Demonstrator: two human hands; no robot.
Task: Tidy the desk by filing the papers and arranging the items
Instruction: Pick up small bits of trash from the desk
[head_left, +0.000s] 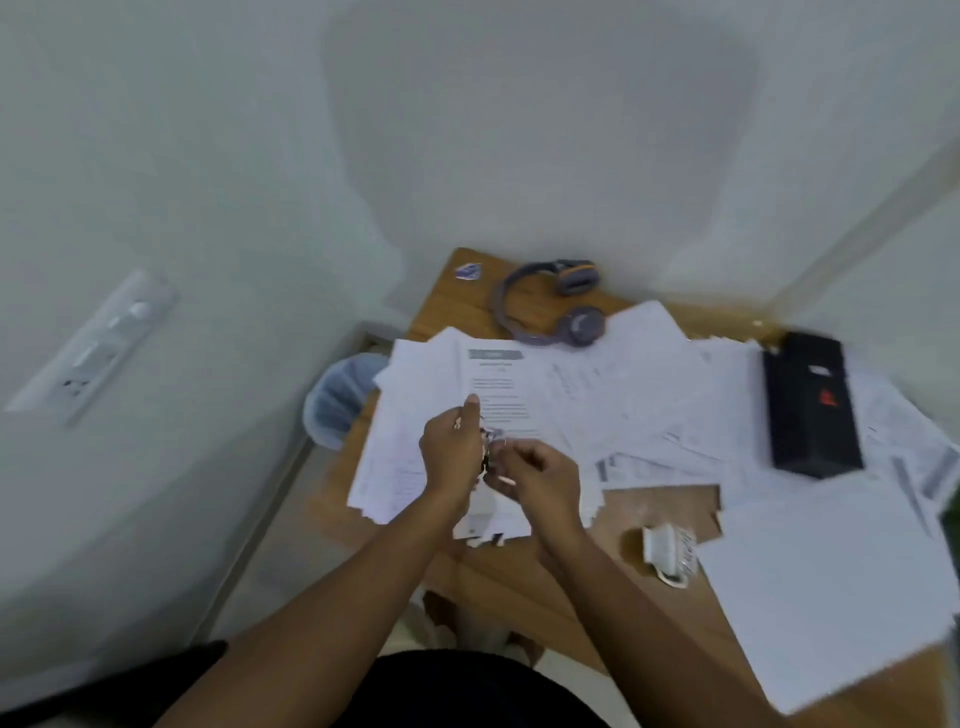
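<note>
White walls (467, 130) meet in a corner, and into it a wooden desk (519, 587) is pushed; we give clock directions from the hands. Loose papers (623, 395) cover most of the top from 10 to 3 o'clock, and one stack (405, 467) below the hands overhangs the desk's left edge. Our left hand (449, 452) and right hand (543, 475) meet over this stack, the fingers of both curled about a small dark item (485, 460), too blurred to identify. Headphones (550, 306) lie at 12 o'clock near the back edge, with bare wood around them. At 3 o'clock a black box (810, 405) rests on the papers. At 4 o'clock a white cup (667, 551) lies tipped on open wood, just beside a large white sheet (831, 587) that overhangs the near edge. Bare wood shows from 5 to 6 o'clock. On the floor at 10 o'clock stands a blue bin (337, 400), touching the desk's left side.
</note>
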